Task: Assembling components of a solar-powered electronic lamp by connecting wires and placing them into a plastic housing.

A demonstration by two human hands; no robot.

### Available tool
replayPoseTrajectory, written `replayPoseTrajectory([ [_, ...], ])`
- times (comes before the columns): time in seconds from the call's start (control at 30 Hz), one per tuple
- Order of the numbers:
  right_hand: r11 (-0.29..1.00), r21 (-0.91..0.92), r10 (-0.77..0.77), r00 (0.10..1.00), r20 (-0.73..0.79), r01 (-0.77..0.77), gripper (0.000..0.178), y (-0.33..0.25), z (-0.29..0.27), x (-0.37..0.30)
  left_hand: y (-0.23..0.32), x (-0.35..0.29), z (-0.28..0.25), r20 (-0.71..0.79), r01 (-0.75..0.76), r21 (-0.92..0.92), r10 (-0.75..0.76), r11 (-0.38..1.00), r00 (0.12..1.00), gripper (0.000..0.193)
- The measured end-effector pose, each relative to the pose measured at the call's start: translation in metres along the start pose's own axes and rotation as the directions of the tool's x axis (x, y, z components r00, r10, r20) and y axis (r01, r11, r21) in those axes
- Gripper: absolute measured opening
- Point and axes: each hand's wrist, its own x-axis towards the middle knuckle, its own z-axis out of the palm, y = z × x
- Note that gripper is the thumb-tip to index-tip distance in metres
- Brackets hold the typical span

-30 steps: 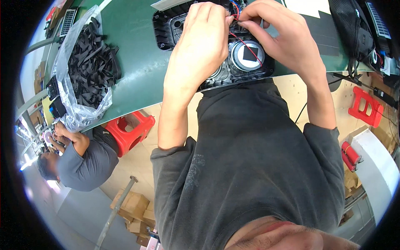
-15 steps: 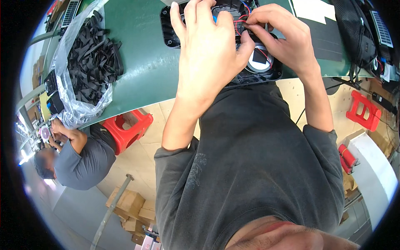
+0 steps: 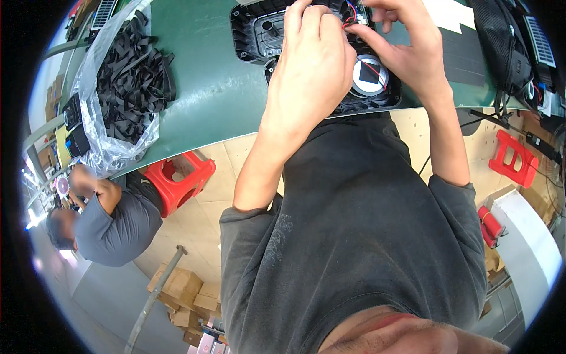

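Two black plastic housing halves lie at the table's near edge; one ribbed housing half (image 3: 250, 44) shows left of my hands. In the nearer one sits a round speaker (image 3: 369, 75) with a white rim and a black square at its centre. My left hand (image 3: 312, 71) is curled closed over the housings beside some thin red wires (image 3: 349, 21); its fingertips and anything they pinch are hidden. Close by on the right, my right hand (image 3: 407, 50) has its thumb stretched to the wires, its fingers bent and apart from the thumb. A small circuit board (image 3: 362, 19) shows beyond the thumb.
A clear plastic bag (image 3: 88, 112) of black straps (image 3: 132, 82) lies on the green table (image 3: 200, 76) at left. At right are white paper (image 3: 449, 15), dark sheets (image 3: 463, 56) and a black bag (image 3: 501, 47). Another person (image 3: 121, 227) sits near a red stool (image 3: 180, 183).
My left hand has drawn in and slid right, uncovering more of the left housing half. The right hand's fingers have lifted away from its thumb, out of their pinch on the wires.
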Motion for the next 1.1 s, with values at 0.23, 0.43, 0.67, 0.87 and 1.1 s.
replayPoseTrajectory([
  [0.23,0.991,-0.016,-0.134,0.991,0.005,0.134,0.024,0.011,0.006,-0.006,0.000,0.000,-0.002,0.030,0.003,-0.021,-0.002,1.000,1.000,0.018],
  [0.43,0.993,0.050,-0.108,0.992,0.067,0.105,0.027,0.011,0.004,0.001,-0.003,0.002,-0.005,0.037,-0.004,-0.048,0.006,0.999,0.999,0.018],
  [0.67,0.920,0.177,-0.378,0.910,0.168,0.350,0.018,0.022,0.005,0.022,-0.001,0.007,-0.014,-0.048,0.009,0.097,-0.005,0.995,0.999,0.025],
  [0.87,0.985,0.130,0.033,0.853,0.521,-0.117,0.012,0.018,-0.028,0.030,-0.003,0.014,-0.012,0.033,0.158,-0.145,-0.155,0.977,0.987,0.017],
  [1.1,0.666,0.647,-0.482,0.876,-0.009,0.373,0.014,0.083,0.012,0.016,-0.015,0.020,-0.013,0.042,-0.038,-0.130,0.044,0.991,0.998,0.013],
])
